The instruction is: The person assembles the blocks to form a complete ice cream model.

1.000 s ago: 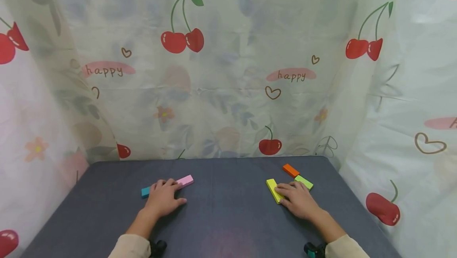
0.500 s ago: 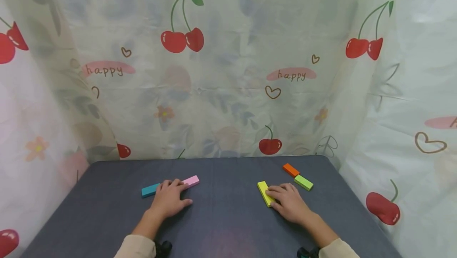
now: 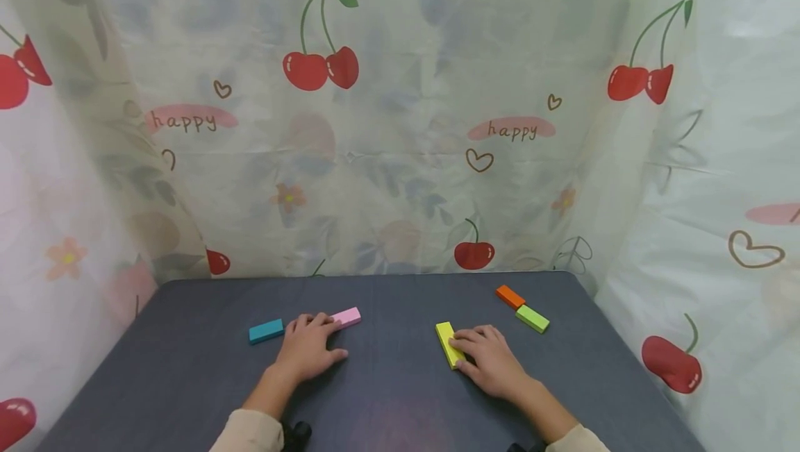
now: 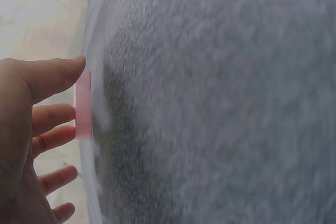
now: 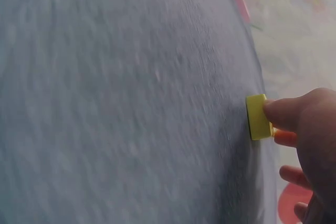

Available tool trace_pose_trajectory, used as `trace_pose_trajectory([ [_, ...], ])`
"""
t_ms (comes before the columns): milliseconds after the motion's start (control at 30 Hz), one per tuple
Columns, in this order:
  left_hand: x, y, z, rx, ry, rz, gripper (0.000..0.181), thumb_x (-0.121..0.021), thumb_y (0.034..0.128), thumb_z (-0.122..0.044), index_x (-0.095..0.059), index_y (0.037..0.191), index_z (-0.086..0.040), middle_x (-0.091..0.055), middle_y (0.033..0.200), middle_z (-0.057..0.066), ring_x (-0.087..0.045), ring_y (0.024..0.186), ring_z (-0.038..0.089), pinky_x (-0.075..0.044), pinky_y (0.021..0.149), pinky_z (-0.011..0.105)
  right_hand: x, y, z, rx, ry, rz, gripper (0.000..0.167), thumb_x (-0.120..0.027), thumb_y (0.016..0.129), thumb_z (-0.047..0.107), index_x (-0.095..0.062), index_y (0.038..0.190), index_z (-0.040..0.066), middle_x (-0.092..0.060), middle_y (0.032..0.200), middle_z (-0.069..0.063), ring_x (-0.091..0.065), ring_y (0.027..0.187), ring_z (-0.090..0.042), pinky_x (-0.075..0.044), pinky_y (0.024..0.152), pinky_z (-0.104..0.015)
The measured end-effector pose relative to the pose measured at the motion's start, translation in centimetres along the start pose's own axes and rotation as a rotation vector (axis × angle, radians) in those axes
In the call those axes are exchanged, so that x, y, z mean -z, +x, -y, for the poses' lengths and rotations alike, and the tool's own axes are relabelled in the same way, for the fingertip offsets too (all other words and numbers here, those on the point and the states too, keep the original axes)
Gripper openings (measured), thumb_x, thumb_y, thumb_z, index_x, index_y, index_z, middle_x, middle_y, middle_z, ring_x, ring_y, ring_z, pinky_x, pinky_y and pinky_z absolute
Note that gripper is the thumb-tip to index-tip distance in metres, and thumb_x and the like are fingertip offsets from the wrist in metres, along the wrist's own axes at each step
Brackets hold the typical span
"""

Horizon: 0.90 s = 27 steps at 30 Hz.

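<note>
My left hand (image 3: 308,349) rests its fingertips on the near end of a pink block (image 3: 348,317), its thumb held apart from the block. A teal block (image 3: 266,331) lies just left of those fingers. On the other side, my right hand (image 3: 490,365) touches a yellow block (image 3: 445,338) along its right side, thumb at its near end. In the right wrist view the thumb and a finger lie against the yellow block (image 5: 257,118) without curling round it. The left wrist view shows two fingertips at the pink block (image 4: 83,108). Both blocks lie flat.
A dark grey cloth-covered table (image 3: 387,369) spreads under both hands. An orange block (image 3: 510,296) and a lime green block (image 3: 532,319) lie end to end at the back right. A patterned curtain (image 3: 387,195) hangs behind the table and along its sides.
The pink block has slid right with my left hand, leaving the teal block fully uncovered. The yellow block has slid left with my right hand, away from the lime green block.
</note>
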State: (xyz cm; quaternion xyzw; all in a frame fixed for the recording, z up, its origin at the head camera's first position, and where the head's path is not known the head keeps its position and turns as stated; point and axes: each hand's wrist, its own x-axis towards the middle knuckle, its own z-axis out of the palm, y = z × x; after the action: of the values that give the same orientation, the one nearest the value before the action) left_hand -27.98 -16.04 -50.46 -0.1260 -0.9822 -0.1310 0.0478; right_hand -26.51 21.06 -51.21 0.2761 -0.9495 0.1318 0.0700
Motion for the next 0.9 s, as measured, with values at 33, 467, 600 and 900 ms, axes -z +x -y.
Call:
trace_pose_trajectory([
  [33, 0.0, 0.0, -0.1, -0.003, 0.0, 0.002, 0.057, -0.073, 0.0816, -0.046, -0.065, 0.129, -0.015, -0.057, 0.124, 0.006, -0.043, 0.121, 0.039, -0.025, 0.102, 0.064, -0.1, 0.0, 0.2, 0.004, 0.007, -0.001, 0.039, -0.069, 0.091, 0.031, -0.067, 0.127, 0.016, -0.059, 0.128, -0.001, -0.047, 0.113, -0.025, -0.028, 0.103, -0.057],
  [467, -0.3, -0.1, -2.1, -0.046, -0.024, -0.005, 0.058, -0.073, 0.0822, -0.045, -0.064, 0.131, -0.015, -0.057, 0.127, 0.007, -0.043, 0.121, 0.038, -0.024, 0.103, 0.063, -0.8, 0.6, 2.5, 0.026, 0.035, 0.02, 0.039, -0.068, 0.091, 0.034, -0.067, 0.127, 0.018, -0.059, 0.128, 0.002, -0.047, 0.114, -0.022, -0.031, 0.102, -0.054],
  [600, -0.4, -0.1, -2.6, -0.052, -0.023, 0.002, 0.057, -0.073, 0.0821, -0.046, -0.065, 0.13, -0.015, -0.058, 0.126, 0.006, -0.044, 0.121, 0.038, -0.024, 0.103, 0.063, -0.9, 0.7, 3.2, 0.038, 0.039, 0.033, 0.039, -0.068, 0.091, 0.035, -0.067, 0.127, 0.019, -0.059, 0.126, 0.003, -0.047, 0.114, -0.021, -0.033, 0.101, -0.053],
  [900, -0.8, 0.0, -3.5, -0.075, -0.025, 0.011, 0.056, -0.072, 0.0824, -0.046, -0.065, 0.129, -0.016, -0.057, 0.126, 0.005, -0.043, 0.121, 0.038, -0.025, 0.102, 0.063, -1.3, 1.2, 4.9, 0.042, 0.013, 0.059, 0.04, -0.068, 0.09, 0.041, -0.068, 0.125, 0.022, -0.06, 0.122, 0.006, -0.047, 0.113, -0.019, -0.034, 0.101, -0.051],
])
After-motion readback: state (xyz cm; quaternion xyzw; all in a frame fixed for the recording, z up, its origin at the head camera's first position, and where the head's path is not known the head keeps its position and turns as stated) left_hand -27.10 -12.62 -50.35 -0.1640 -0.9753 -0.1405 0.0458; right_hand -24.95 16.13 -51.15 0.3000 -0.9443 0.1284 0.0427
